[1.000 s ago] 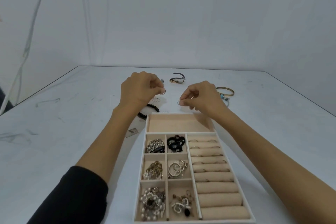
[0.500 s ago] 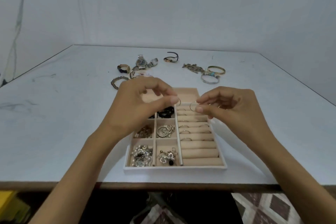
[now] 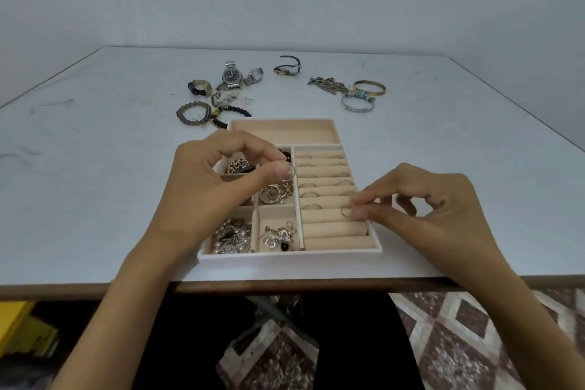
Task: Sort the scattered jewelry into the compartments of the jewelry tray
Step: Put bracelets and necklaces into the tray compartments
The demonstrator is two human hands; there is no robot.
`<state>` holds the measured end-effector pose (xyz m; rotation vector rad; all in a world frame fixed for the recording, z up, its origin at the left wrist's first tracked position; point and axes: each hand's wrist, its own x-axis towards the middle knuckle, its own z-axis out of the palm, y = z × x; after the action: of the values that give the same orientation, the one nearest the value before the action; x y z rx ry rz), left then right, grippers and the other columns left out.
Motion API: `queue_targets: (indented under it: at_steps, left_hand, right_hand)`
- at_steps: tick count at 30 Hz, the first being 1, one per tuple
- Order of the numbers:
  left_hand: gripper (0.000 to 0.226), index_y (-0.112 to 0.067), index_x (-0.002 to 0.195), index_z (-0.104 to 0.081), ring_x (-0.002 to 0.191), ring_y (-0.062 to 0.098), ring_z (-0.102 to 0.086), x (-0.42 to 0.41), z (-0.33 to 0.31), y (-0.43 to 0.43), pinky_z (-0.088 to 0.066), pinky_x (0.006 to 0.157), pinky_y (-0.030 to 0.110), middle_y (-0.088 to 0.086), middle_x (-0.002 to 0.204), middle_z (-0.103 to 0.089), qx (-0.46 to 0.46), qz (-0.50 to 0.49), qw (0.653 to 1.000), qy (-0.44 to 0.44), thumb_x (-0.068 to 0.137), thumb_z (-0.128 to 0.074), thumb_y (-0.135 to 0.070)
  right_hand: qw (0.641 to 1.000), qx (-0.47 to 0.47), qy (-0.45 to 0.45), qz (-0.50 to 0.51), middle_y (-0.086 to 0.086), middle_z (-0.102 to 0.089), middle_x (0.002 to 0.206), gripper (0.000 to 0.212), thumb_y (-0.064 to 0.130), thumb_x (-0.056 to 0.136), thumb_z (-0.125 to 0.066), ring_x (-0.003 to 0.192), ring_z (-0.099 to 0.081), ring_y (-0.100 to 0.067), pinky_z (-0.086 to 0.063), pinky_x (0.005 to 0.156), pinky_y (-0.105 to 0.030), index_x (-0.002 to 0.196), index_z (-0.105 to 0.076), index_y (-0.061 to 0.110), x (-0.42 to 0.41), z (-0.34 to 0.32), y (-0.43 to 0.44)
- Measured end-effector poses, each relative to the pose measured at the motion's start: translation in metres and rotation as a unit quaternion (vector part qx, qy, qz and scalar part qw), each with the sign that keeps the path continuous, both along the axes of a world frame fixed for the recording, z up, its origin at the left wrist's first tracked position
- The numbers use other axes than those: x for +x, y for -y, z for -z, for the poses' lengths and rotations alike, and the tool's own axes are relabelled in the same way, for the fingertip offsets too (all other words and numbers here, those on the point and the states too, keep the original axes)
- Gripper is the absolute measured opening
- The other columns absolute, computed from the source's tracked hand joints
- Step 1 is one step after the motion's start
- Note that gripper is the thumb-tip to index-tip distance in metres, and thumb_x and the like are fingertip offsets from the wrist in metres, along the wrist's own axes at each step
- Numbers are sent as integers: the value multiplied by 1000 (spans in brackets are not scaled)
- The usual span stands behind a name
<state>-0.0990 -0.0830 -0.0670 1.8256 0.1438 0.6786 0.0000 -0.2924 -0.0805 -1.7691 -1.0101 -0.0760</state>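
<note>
The beige jewelry tray (image 3: 285, 255) sits near the table's front edge. Its left compartments hold chains, rings and earrings; its right side has padded ring rolls (image 3: 332, 229) with several rings tucked in. My left hand (image 3: 215, 187) hovers over the left compartments and pinches a thin ring (image 3: 289, 172) between thumb and forefinger. My right hand (image 3: 418, 209) pinches a second thin ring (image 3: 345, 211) and holds it against the ring rolls at the tray's right edge. The long far compartment (image 3: 285, 133) looks empty.
Beyond the tray lie watches (image 3: 232, 76), a beaded bracelet (image 3: 193, 114), a dark bracelet (image 3: 232, 111), small rings (image 3: 247, 101), a strap watch (image 3: 287, 66), a chain (image 3: 329, 85) and bangles (image 3: 368, 89). The table's front edge (image 3: 285, 285) is just below the tray.
Both hands came back from the far side of the tray, each with a ring. My right hand dropped to the ring rolls; my left stays above the left compartments. The view tilted down.
</note>
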Motion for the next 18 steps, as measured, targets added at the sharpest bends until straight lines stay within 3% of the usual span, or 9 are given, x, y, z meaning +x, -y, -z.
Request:
queue_targets:
  at_steps: [3, 7, 10, 14, 18]
  left_hand:
    - [12, -22, 75, -75, 78, -1, -61, -1, 1, 1, -58, 62, 27, -5, 78, -66, -5, -8, 1000, -3, 66, -79, -29]
    - [9, -24, 76, -75, 86, 8, -63, -1, 2, 1, -55, 81, 52, -9, 78, -66, 2, -12, 1000, -14, 69, -79, -29]
    - [8, -24, 78, -75, 89, 13, -65, 0, 3, 0, -53, 85, 53, -10, 79, -67, 19, -9, 1000, -15, 71, -79, -28]
    - [9, -22, 79, -75, 88, 14, -65, 0, 4, -1, -54, 84, 54, -10, 80, -67, 25, -8, 1000, -10, 72, -79, -26]
    - [7, -25, 78, -74, 87, 11, -65, -1, 5, -2, -55, 82, 52, -11, 80, -67, 30, -7, 999, -15, 73, -79, -27]
  right_hand:
    - [998, -18, 65, -4, 17, -69, 77, 9, 33, 75, -72, 70, -60, -11, -39, 56, -18, 79, -75, 25, 3, 4, 0]
    - [990, -45, 133, -10, 21, -65, 81, 10, 29, 81, -67, 76, -58, -4, -37, 62, -10, 82, -73, 22, 5, 6, -1]
    - [987, -58, 150, -17, 19, -64, 81, 7, 24, 82, -67, 77, -57, -5, -37, 63, -9, 81, -72, 19, 5, 6, 0]
    - [985, -57, 162, -26, 9, -66, 80, 6, 6, 78, -69, 76, -59, -16, -42, 54, -28, 78, -71, 12, 5, 7, 1]
    - [981, -45, 181, -42, 3, -67, 81, 13, 4, 81, -60, 77, -61, -18, -42, 53, -33, 79, -72, 8, 3, 9, 1]
